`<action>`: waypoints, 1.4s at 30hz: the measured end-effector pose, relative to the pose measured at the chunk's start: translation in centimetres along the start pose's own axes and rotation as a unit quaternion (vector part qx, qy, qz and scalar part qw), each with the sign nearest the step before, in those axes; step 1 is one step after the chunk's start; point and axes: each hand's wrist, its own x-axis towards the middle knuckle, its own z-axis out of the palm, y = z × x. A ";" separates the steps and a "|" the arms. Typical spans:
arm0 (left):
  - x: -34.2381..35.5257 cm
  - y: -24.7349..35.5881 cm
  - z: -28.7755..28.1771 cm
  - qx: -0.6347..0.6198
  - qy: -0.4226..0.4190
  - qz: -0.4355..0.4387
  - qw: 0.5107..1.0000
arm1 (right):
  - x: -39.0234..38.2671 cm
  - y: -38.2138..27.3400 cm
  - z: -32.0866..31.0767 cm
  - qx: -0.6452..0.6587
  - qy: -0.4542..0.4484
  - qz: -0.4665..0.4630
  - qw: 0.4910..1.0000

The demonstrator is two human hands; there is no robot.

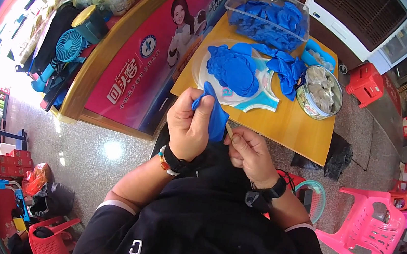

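My left hand (188,122) is closed on a blue cloth piece (218,121), pinched under the thumb and hanging toward the right. A thin, light-coloured stick (229,129) is gripped between the thumb and fingers of my right hand (252,156), its tip up against the cloth's lower right edge. Both hands are in front of the wooden table (300,137), above my lap. Just beyond them, a pile of blue cloth pieces (234,69) lies on a pale round sheet and a white and turquoise item (263,100). More blue cloth (286,73) lies right of the pile.
A clear plastic bin (230,10) full of blue pieces stands at the table's back. On the right are a small blue container (310,47) and a round tin (313,109) holding pale pieces. A counter (135,56) borders the left; a pink chair (370,226) stands right.
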 end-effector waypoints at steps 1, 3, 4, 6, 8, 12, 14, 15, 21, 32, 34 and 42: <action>-0.1 -0.1 0.0 -0.021 0.012 -0.013 1.000 | 0.1 -0.2 0.0 -0.114 0.035 -0.045 0.992; -0.1 -0.1 -0.1 -0.058 0.034 -0.032 0.997 | 0.3 -0.4 -0.1 -0.227 0.070 -0.088 0.967; 0.0 0.0 -0.1 -0.096 0.056 -0.051 0.992 | 0.4 -0.4 -0.1 -0.267 0.083 -0.113 0.953; 0.3 0.2 -0.4 -0.107 0.058 -0.057 0.991 | 0.4 -0.5 -0.3 -0.308 0.095 -0.139 0.936; 0.9 0.6 -1.0 -0.025 -0.001 -0.119 0.993 | 0.3 -0.3 -0.8 -0.369 0.135 -0.203 0.897; 1.8 2.0 -2.3 -0.007 -0.054 -0.182 0.982 | 0.3 -1.0 -0.6 -0.442 0.157 -0.259 0.844; 2.1 2.6 -2.4 -0.041 -0.079 -0.190 0.978 | 0.2 -1.3 -0.6 -0.485 0.163 -0.264 0.817; 1.9 2.8 -2.4 -0.093 -0.079 -0.204 0.971 | 0.2 -1.3 -0.5 -0.485 0.161 -0.265 0.818; 1.7 1.5 -2.7 -0.223 -0.064 -0.203 0.951 | 0.1 -1.1 -0.3 -0.485 0.149 -0.270 0.819; 0.2 1.1 -1.0 -0.220 -0.049 -0.137 0.964 | -0.3 0.4 -0.3 -0.250 0.084 -0.131 0.956; 0.2 0.7 -1.0 -0.201 -0.041 -0.131 0.970 | 0.0 0.0 -0.3 -0.238 0.085 -0.106 0.962; 0.4 1.1 -1.0 -0.159 0.022 -0.102 0.982 | 0.2 -0.8 0.2 -0.424 0.125 -0.203 0.873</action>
